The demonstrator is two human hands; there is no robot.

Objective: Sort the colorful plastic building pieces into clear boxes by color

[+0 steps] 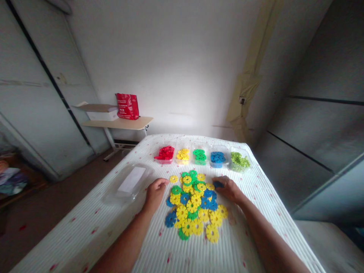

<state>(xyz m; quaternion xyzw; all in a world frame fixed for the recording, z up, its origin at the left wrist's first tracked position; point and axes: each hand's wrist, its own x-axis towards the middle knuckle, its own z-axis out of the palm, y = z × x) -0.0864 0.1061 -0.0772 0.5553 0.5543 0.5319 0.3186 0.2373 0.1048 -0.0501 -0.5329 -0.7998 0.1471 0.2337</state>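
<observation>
Notched plastic snowflake discs in yellow, green and blue lie in a loose pile (196,206) in the middle of the table. At the pile's upper left, the closed fingertips of my left hand (156,192) meet the edge of a yellow disc (173,179). On the other side my right hand (229,188) pinches a blue disc (218,184), partly covered by the fingers. Behind the pile stands a row of clear tubs: red pieces (165,153), yellow discs (182,155), green discs (199,156), blue discs (218,157) and light green pieces (239,160).
A large clear plastic container (113,195) with a white paper on it lies to the left. The table has a white ribbed cover (93,237). Beyond it, a small side table (142,123) bears a white box (102,115) and a red bag (127,106).
</observation>
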